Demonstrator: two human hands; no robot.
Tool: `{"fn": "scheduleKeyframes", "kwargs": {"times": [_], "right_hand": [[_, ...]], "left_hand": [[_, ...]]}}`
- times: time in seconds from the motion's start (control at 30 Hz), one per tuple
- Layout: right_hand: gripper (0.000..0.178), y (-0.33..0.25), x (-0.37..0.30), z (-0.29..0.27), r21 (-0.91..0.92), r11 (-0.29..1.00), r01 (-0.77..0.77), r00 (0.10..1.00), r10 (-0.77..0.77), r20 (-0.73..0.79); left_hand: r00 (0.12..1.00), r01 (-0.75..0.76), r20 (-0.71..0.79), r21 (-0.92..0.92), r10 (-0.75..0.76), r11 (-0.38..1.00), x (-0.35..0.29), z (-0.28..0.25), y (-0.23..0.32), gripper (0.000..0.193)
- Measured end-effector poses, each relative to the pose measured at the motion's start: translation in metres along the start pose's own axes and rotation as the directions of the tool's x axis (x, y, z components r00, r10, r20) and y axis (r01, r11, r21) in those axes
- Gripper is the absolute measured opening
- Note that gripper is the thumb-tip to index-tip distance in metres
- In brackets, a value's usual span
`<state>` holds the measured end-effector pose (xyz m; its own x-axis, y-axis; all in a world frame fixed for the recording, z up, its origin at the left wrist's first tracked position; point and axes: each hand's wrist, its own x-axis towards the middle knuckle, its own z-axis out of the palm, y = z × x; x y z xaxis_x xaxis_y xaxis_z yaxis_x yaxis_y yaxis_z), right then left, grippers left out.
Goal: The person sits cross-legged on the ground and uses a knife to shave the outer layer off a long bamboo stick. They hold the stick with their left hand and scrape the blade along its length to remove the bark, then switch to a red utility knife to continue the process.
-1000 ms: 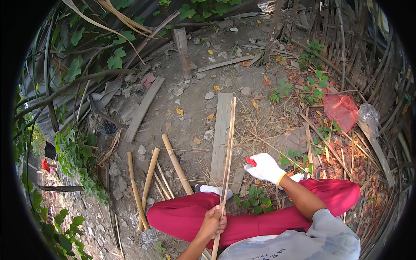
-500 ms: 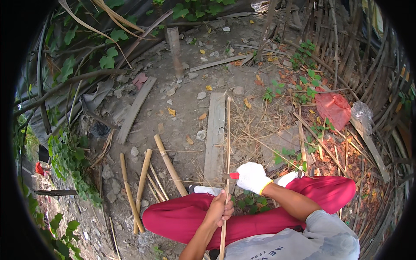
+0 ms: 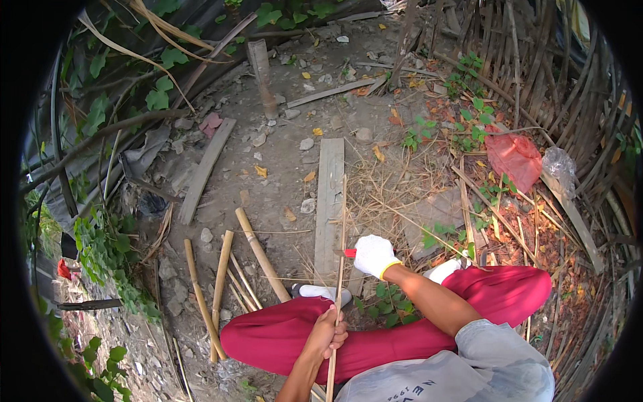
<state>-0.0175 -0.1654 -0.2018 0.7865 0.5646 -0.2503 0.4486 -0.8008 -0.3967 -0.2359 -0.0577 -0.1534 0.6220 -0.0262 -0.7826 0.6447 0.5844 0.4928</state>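
My bare left hand (image 3: 326,333) is closed round a long, thin bamboo strip (image 3: 341,231), low in front of my lap. The strip runs away from me, its far end over a flat grey board (image 3: 330,181) on the ground. My right hand (image 3: 375,257), in a white knit glove with a yellow cuff, grips a knife (image 3: 349,253) with a red handle. Its short dark blade lies across the strip, farther out than my left hand. How deep the blade sits in the strip is too small to tell.
Several bamboo poles (image 3: 261,251) lie left of my crossed legs. Another plank (image 3: 206,171) rests beyond them, near an upright stump (image 3: 262,77). Dry shavings (image 3: 395,177), a red plastic bag (image 3: 512,159) and a stick fence (image 3: 562,87) are at the right.
My right hand with the knife has moved farther out along the strip and slightly left. The strip's far end sits nearer to me, and my left hand has shifted a little left and back.
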Motion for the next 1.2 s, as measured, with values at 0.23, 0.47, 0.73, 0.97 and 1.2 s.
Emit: {"fn": "scheduleKeyframes", "kwargs": {"times": [0.23, 0.47, 0.73, 0.97, 1.2], "right_hand": [[0.023, 0.0, 0.016, 0.014, 0.043, 0.999, -0.018, 1.0, 0.018, 0.009], [0.024, 0.019, 0.031, 0.019, 0.035, 0.994, -0.103, 0.994, 0.103, -0.023], [0.027, 0.042, 0.051, 0.004, 0.03, 0.977, -0.211, 0.977, 0.21, 0.03], [0.026, 0.044, 0.062, 0.007, -0.058, 0.987, -0.15, 0.989, 0.15, -0.013], [0.026, 0.055, 0.087, 0.003, -0.064, 0.987, -0.147, 0.987, 0.142, -0.081]], "left_hand": [[1.0, 0.008, -0.019, -0.036, -0.009, 0.999, -0.006, -0.011, -0.01, 0.036], [0.996, 0.07, -0.063, 0.021, -0.068, 0.997, -0.026, -0.003, -0.005, 0.037], [0.983, 0.18, -0.033, 0.026, -0.179, 0.983, -0.066, -0.011, -0.03, 0.038], [0.968, 0.234, -0.084, -0.021, -0.235, 0.972, -0.095, -0.008, -0.039, 0.037], [0.991, 0.06, -0.11, -0.122, -0.074, 0.991, -0.108, -0.048, -0.091, 0.028]]}}
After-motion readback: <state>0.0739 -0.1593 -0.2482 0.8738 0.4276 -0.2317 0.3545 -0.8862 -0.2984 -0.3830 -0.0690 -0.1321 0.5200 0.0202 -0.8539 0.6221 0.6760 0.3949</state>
